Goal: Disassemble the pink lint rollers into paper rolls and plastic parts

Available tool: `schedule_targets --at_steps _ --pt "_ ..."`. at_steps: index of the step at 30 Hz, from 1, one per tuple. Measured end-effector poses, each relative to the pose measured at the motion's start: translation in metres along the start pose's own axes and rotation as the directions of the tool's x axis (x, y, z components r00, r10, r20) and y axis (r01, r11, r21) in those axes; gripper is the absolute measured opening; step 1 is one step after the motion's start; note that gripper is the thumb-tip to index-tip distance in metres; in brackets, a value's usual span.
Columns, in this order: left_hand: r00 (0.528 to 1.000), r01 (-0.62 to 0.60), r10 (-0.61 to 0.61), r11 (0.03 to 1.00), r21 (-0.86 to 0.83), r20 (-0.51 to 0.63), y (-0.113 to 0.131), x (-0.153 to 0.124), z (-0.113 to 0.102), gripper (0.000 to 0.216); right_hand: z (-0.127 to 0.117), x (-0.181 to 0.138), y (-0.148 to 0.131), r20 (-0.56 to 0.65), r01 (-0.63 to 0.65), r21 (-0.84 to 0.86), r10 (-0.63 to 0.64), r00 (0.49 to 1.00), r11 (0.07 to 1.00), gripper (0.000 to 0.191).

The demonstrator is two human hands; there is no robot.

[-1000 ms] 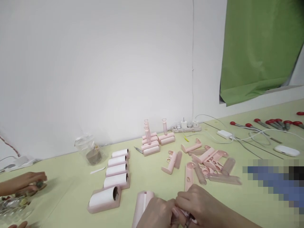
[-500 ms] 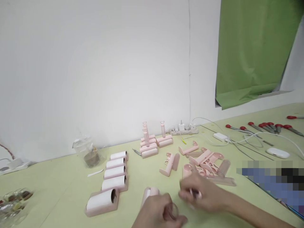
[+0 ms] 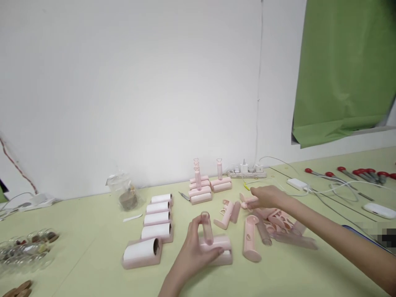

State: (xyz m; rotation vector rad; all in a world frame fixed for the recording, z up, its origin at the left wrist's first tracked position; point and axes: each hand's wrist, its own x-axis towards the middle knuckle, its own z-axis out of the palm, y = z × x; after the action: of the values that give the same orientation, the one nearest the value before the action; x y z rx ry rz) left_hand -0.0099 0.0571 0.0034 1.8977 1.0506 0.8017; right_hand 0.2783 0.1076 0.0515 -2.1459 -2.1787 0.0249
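Your left grip (image 3: pixel 196 249) is wrapped pretty snug around a pale pink plastic roller with a white strip (image 3: pixel 221 240) on the pale green table (image 3: pixel 102 251), and a see-through pinkish plastic tube (image 3: pixel 207 230) stands roughly upright on top, right against your fingers. Your right grip (image 3: pixel 266 196) is over at a curved pink plastic piece (image 3: pixel 248 202), fingers half bunched. Kinda blurry there, so can't tell if you've got hold of it.
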Motion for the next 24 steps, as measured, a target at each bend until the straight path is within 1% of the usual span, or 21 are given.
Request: schedule_targets --at_steps 2,3,4,5,6,7,8,9,11,12,14,16,17,19,21,22,24 --pt "0.997 0.036 -0.044 0.992 0.118 0.068 -0.010 -0.002 -0.012 0.093 -0.007 -0.014 -0.009 -0.010 0.031 0.036 -0.031 0.999 0.999 0.037" --pt "0.991 0.062 -0.079 0.987 0.149 0.111 -0.017 -0.002 -0.017 0.104 -0.007 -0.022 -0.018 -0.018 0.063 0.093 -0.062 0.998 0.994 0.040" --pt "0.982 0.091 -0.115 0.983 0.157 0.152 -0.025 -0.002 -0.021 0.110 -0.005 -0.030 -0.029 -0.020 0.102 0.167 -0.101 0.995 0.981 0.044" --pt "0.973 0.116 -0.141 0.983 0.141 0.184 -0.033 -0.002 -0.022 0.111 0.000 -0.038 -0.044 -0.029 0.144 0.293 -0.142 0.989 0.945 0.048" --pt "0.968 0.128 -0.147 0.986 0.103 0.204 -0.039 -0.001 -0.022 0.108 0.006 -0.044 -0.059 -0.028 0.184 0.419 -0.190 0.981 0.889 0.054" --pt "0.968 0.123 -0.131 0.991 0.050 0.214 -0.045 -0.001 -0.020 0.104 0.013 -0.049 -0.075 -0.028 0.213 0.503 -0.231 0.973 0.837 0.059" --pt "0.972 0.104 -0.101 0.995 -0.006 0.213 -0.050 0.000 -0.018 0.100 0.020 -0.052 -0.090 -0.059 0.244 0.547 -0.254 0.965 0.801 0.060" --pt "0.978 0.079 -0.066 0.995 -0.056 0.199 -0.052 0.002 -0.015 0.096 0.026 -0.054 -0.104 -0.099 0.269 0.571 -0.260 0.960 0.776 0.051" --pt "0.992 0.022 -0.009 0.994 -0.107 0.126 -0.054 0.004 -0.012 0.087 0.033 -0.053 -0.121 -0.208 0.328 0.589 -0.253 0.945 0.738 0.026" --pt "0.997 -0.001 0.009 0.994 -0.113 0.073 -0.053 0.005 -0.011 0.080 0.034 -0.052 -0.125 -0.264 0.363 0.598 -0.252 0.931 0.714 0.020" --pt "0.999 -0.030 0.026 0.993 -0.111 -0.039 -0.050 0.006 -0.011 0.067 0.034 -0.050 -0.125 -0.354 0.442 0.618 -0.271 0.895 0.650 0.017" --pt "0.995 -0.041 0.030 0.992 -0.120 -0.093 -0.045 0.006 -0.012 0.057 0.036 -0.051 -0.119 -0.408 0.494 0.641 -0.284 0.868 0.587 0.017" --pt "0.996 -0.041 0.030 0.991 -0.127 -0.087 -0.043 0.006 -0.012 0.052 0.039 -0.051 -0.115 -0.425 0.506 0.647 -0.281 0.860 0.571 0.017" --pt "0.999 -0.036 0.032 0.991 -0.130 -0.036 -0.041 0.006 -0.010 0.045 0.046 -0.052 -0.110 -0.449 0.516 0.645 -0.266 0.853 0.564 0.020" --pt "1.000 -0.003 0.005 0.993 -0.116 0.013 -0.044 0.005 -0.006 0.041 0.050 -0.052 -0.109 -0.474 0.517 0.651 -0.235 0.849 0.556 0.023" --pt "1.000 0.014 -0.011 0.994 -0.108 0.026 -0.047 0.006 -0.004 0.041 0.048 -0.051 -0.109 -0.493 0.516 0.665 -0.202 0.847 0.541 0.024" --pt "0.998 0.043 -0.039 0.994 -0.096 0.041 -0.054 0.006 -0.003 0.041 0.035 -0.049 -0.108 -0.532 0.498 0.705 -0.087 0.842 0.506 0.027"
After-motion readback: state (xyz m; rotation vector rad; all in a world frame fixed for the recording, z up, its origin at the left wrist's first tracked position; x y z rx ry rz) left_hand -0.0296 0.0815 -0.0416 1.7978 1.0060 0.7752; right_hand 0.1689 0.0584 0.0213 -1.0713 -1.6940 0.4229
